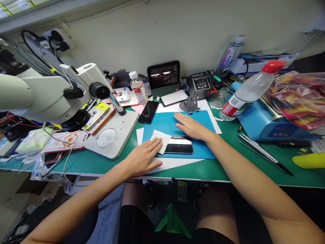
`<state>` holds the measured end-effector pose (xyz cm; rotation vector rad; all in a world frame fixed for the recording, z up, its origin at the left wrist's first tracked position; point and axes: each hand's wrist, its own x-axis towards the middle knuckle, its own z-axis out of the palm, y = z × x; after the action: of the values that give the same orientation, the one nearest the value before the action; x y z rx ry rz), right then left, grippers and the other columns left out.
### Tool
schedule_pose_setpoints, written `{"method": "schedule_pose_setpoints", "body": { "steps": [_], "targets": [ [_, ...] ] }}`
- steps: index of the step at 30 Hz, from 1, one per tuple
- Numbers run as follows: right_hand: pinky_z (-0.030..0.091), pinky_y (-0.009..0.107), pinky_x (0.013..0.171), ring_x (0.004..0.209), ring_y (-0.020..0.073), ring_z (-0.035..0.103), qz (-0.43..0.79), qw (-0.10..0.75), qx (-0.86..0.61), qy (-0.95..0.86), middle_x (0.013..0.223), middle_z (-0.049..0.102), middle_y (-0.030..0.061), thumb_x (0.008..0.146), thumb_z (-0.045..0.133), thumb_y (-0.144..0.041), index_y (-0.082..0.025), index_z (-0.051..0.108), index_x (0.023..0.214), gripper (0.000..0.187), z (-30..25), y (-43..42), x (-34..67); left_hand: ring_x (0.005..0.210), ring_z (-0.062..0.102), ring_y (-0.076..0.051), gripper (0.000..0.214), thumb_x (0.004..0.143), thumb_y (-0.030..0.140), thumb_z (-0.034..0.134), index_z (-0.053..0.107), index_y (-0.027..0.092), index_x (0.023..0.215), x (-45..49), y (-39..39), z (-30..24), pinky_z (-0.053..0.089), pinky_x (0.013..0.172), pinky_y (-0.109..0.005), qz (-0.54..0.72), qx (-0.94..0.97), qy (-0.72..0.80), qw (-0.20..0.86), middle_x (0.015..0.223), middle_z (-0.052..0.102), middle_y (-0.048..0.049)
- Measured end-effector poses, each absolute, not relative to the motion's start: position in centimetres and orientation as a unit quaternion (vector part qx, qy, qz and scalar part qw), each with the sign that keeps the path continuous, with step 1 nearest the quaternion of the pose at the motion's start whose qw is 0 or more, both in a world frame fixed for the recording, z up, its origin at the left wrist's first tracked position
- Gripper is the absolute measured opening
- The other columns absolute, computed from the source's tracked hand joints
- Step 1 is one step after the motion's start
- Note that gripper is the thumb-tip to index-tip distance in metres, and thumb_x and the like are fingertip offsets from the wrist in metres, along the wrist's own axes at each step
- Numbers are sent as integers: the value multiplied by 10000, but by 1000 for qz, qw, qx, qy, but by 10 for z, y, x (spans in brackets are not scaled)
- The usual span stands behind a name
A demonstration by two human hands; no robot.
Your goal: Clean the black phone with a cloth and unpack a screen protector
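Two hands: left hand point(143, 157), right hand point(191, 128). Two phones: near phone point(179, 145), far phone point(148, 112). Three bottles: small bottle point(138, 88), red-capped bottle point(250, 89), back bottle point(230, 54). One microscope point(50, 91), one mat point(162, 123), one screen point(164, 76), one wipe point(162, 139), one stand point(191, 103).

Phone point(180, 145) left end hidden under white cloth point(162, 139); microscope point(38, 91) cut off by left edge, yellow object point(308, 160) by right edge; bottle point(138, 88) label print too small to read; small screen point(164, 75) picture blurred.
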<state>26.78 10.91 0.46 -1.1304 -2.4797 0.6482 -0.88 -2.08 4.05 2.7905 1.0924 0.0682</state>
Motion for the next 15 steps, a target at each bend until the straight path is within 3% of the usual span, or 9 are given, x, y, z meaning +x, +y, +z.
{"method": "schedule_pose_setpoints", "body": {
  "steps": [2, 5, 10, 15],
  "targets": [
    [208, 568, 1216, 1496, 294, 255, 221, 168, -398, -874, 1597, 361, 67, 1002, 341, -544, -263, 417, 1506, 581, 2, 110, 266, 1480, 291, -318, 658, 1011, 532, 379, 353, 79, 1487, -4, -31, 40, 308, 1186, -478, 22, 919, 386, 72, 1570, 347, -202],
    [238, 562, 1208, 1479, 302, 302, 200, 171, -404, -876, 1567, 415, 99, 1008, 332, -492, -201, 520, 1438, 553, 1, 110, 265, 1470, 301, -351, 716, 991, 598, 373, 390, 56, 1458, 22, -38, 34, 310, 1176, -493, 53, 902, 424, 66, 1551, 373, -220],
    [382, 491, 1148, 1367, 295, 493, 177, 222, -412, -866, 1409, 601, 151, 995, 355, -379, -127, 685, 1236, 480, 4, 106, 268, 1408, 371, -417, 814, 937, 692, 391, 448, 37, 1417, 71, -48, 24, 343, 1134, -545, 112, 848, 517, 34, 1484, 435, -266],
    [511, 459, 987, 1097, 275, 664, 167, 253, -320, -897, 1127, 751, 108, 963, 468, -346, -187, 744, 1074, 338, 20, 87, 268, 1401, 386, -380, 712, 966, 629, 405, 444, 95, 1437, 59, -54, 25, 350, 1134, -535, 105, 846, 522, 18, 1472, 465, -215]
  ]
}}
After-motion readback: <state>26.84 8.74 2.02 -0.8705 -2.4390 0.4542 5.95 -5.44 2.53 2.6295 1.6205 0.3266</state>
